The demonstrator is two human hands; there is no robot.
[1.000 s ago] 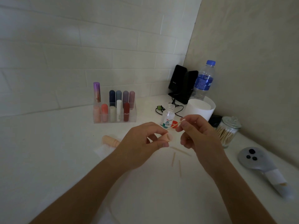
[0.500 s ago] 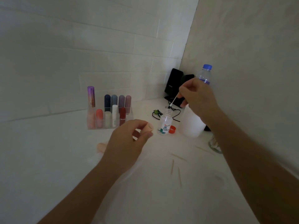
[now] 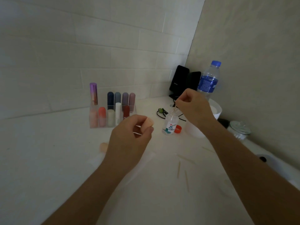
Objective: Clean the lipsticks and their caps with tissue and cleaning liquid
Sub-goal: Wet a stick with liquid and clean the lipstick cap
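A white counter (image 3: 48,159) holds a clear organiser (image 3: 94,125) of upright lipsticks (image 3: 110,101) near the tiled wall. In front, the right hand (image 3: 193,108) pinches a thin stick (image 3: 175,105) at the open neck of a small cleaning liquid bottle (image 3: 170,124); the left hand (image 3: 129,137), beside it, grips a peach lipstick piece (image 3: 150,121) between thumb and fingertips.

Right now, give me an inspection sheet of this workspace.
Surface: white counter, loose sticks lying on it.
Job's things: lipsticks upright in clear rack; small bottle uncapped, red cap beside it; second peach piece lies behind left wrist.
Clutter: water bottle, white cup, glass jar.
Hands: left hand pinches peach piece; right hand holds thin stick at the small bottle's mouth.
Cables: black cord behind small bottle.
Surroundings: tiled wall behind, black speakers in corner.
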